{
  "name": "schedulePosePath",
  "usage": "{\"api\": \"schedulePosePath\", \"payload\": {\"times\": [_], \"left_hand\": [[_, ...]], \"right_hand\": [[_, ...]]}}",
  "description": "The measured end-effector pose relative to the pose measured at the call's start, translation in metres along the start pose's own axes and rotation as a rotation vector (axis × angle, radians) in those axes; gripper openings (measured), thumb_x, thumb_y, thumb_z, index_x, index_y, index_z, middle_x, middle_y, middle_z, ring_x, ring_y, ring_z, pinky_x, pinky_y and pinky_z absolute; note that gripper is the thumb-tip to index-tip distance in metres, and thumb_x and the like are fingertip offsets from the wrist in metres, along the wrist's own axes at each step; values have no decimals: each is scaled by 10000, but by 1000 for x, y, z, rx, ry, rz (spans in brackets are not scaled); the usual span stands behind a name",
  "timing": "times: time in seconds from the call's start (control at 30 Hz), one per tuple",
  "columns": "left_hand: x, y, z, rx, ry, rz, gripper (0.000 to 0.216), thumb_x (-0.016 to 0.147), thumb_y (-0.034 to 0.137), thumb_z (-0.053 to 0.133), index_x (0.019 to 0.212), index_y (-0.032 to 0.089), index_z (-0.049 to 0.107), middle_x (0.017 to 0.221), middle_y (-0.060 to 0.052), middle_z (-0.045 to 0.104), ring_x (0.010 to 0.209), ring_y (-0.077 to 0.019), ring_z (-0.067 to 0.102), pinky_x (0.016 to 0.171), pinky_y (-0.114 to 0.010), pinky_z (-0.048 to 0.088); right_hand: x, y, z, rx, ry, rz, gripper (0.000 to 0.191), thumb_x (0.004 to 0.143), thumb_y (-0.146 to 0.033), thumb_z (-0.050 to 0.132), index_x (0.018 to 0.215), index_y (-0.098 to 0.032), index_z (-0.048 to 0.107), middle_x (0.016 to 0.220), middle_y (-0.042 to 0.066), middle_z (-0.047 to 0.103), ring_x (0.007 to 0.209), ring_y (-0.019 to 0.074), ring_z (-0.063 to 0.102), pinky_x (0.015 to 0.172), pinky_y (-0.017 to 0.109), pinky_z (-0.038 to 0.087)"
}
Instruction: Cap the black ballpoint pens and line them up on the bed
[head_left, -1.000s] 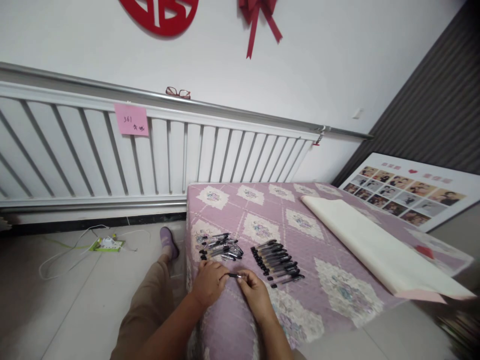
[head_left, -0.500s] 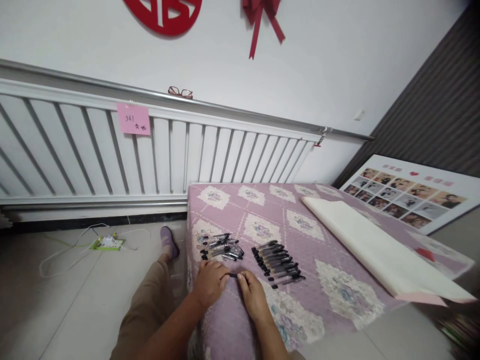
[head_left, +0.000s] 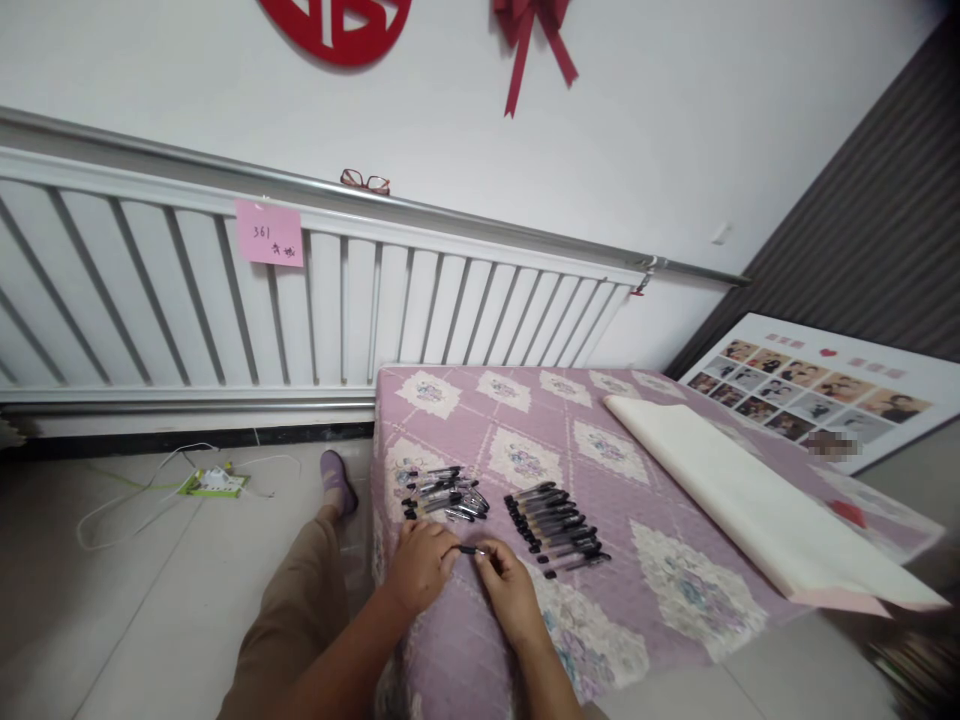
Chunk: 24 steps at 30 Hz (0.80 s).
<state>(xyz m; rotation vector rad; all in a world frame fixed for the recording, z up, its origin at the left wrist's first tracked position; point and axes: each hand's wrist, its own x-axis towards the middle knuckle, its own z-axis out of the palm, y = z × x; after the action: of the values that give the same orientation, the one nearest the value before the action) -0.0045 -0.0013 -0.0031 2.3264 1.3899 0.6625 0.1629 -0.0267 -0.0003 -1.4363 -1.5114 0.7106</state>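
Near the bed's front edge, my left hand (head_left: 424,563) is closed on one end of a slim black pen (head_left: 469,549). My right hand (head_left: 508,588) pinches its other end between thumb and fingers, where a small bright bit shows. Most of this pen is hidden by the fingers. Just beyond my left hand lies a loose pile of clear-and-black pens (head_left: 446,495). To the right, several pens (head_left: 559,528) lie side by side in a slanting row, black ends towards the left.
A purple quilted cover (head_left: 465,640) with floral diamonds spreads under everything. Rolled cream sheet (head_left: 720,490) lies to the right, beside a photo board (head_left: 795,390). A white radiator (head_left: 420,300) runs along the wall. On the floor at left sits a power strip (head_left: 217,482) with cords.
The fingers of my right hand have shifted slightly on the pen, and a bright bit now shows at its right end. My left hand stays in place; the view has tilted a little.
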Motion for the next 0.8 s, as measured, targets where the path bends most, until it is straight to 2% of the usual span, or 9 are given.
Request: {"api": "schedulePosePath", "payload": {"times": [0.2,0.4,0.53,0.67,0.8], "left_hand": [[0,0,1,8,9,-5,223,915,315,418,996,278,622,967,-18,626,976,-208,502,905,-383,283],[0,0,0,9,2,-2,239,916,318,406,1004,273,624,965,-27,623,979,-212,500,893,-379,292],[0,1,0,3,-4,7,233,914,323,414,991,278,628,961,-21,629,968,-209,507,890,-376,294],[1,0,1,0,1,-1,224,913,307,419,993,281,627,965,-16,631,968,-206,510,892,-375,293],[1,-1,2,-5,9,-2,227,911,310,420,997,273,626,971,-24,625,973,-208,507,892,-373,294]], "right_hand": [[1,-4,0,-14,-1,15,247,805,-396,538,694,-205,649,687,31,655,688,208,593,671,303,469],[1,-1,-1,20,-1,16,248,781,-379,563,917,-197,664,873,53,698,814,221,627,748,313,487],[1,0,-1,11,-22,12,201,780,-387,570,761,-207,659,722,23,669,705,204,604,669,291,481],[1,0,0,-8,-5,20,266,813,-406,525,668,-210,633,663,21,639,670,200,578,645,292,460],[1,-2,0,4,-4,23,221,798,-391,538,827,-200,645,770,34,669,734,207,604,694,296,471]]}}
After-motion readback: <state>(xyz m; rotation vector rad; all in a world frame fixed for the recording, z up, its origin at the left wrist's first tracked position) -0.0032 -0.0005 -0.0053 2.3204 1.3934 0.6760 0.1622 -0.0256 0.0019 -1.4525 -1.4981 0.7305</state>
